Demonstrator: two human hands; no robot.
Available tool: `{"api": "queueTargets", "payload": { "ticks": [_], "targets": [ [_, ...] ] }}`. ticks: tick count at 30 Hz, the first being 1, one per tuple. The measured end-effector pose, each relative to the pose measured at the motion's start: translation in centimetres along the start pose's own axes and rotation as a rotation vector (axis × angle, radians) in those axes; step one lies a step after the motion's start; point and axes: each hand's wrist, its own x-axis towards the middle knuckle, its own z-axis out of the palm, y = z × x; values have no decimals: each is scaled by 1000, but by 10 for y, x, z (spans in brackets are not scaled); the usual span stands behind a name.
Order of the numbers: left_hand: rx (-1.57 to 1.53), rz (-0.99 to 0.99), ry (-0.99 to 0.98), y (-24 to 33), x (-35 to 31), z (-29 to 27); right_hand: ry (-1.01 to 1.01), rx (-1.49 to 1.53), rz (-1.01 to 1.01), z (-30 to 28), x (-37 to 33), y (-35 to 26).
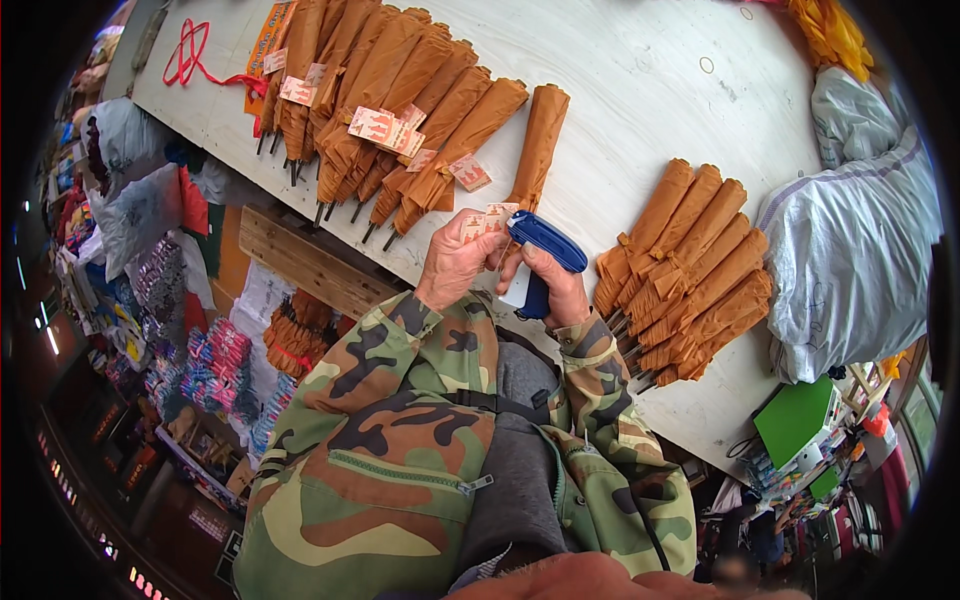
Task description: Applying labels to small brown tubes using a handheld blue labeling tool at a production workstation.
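Note:
My left hand (460, 262) pinches a small cream-and-orange card tag (500, 214) near the middle of the table edge. My right hand (556, 285) is wrapped round a blue tagging gun (548, 240) with a white part below, its front end against the tag. A single folded brown umbrella (540, 140) lies just beyond my hands, its near end partly hidden behind them. To the left is a row of folded brown umbrellas (400, 75), several with card tags (375, 127) on them. A second pile of brown umbrellas (690, 260) lies to the right; no tags show on it.
The pale table (640, 60) runs beyond my hands. Large white sacks (850, 260) stand at its right, with yellow cloth (835, 35) above. Red ribbon (190, 55) lies at far left. A wooden bench (305, 260) and heaped bundles (215, 355) are below the table's left edge.

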Motion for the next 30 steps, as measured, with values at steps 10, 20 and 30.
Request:
{"api": "queueTargets", "payload": {
  "ticks": [10,20,30],
  "targets": [
    [429,168,181,-19,8,0,247,73,-106,-31,-6,0],
    [1228,298,278,-39,31,16,291,-120,-145,-49,-2,-8],
    [1169,503,485,-3,12,-30,182,-187,-36,-39,12,8]
  ]
}}
